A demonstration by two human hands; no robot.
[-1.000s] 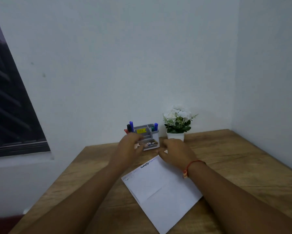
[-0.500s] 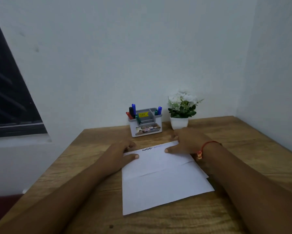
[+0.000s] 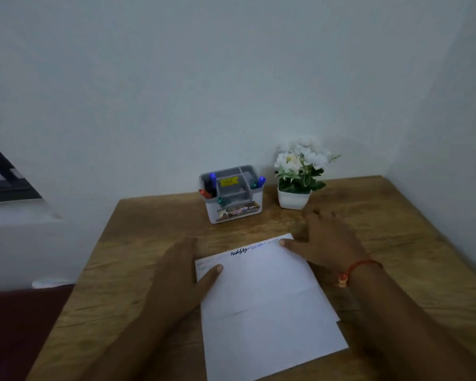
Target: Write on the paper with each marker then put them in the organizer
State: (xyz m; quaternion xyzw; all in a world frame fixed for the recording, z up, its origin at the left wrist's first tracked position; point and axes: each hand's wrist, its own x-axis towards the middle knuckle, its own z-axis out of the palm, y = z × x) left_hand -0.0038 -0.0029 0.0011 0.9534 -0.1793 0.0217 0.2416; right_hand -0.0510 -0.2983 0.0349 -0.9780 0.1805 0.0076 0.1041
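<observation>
Straightened paper point(image 3: 264, 303) between left hand point(image 3: 176, 273) and right hand point(image 3: 322, 243)

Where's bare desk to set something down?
Bare wood right of the flower pot and right hand, out to the table edge; also left of the organizer, beyond the left hand. Tight: strip between organizer and paper.

Ahead of the left grip point(image 3: 184, 273) bare table point(image 3: 160, 221) runs to the organizer point(image 3: 213, 213); just beyond the right grip point(image 3: 326, 243) the flower pot point(image 3: 293, 199) stands in the way (wall point(image 3: 231, 105) close behind both).
</observation>
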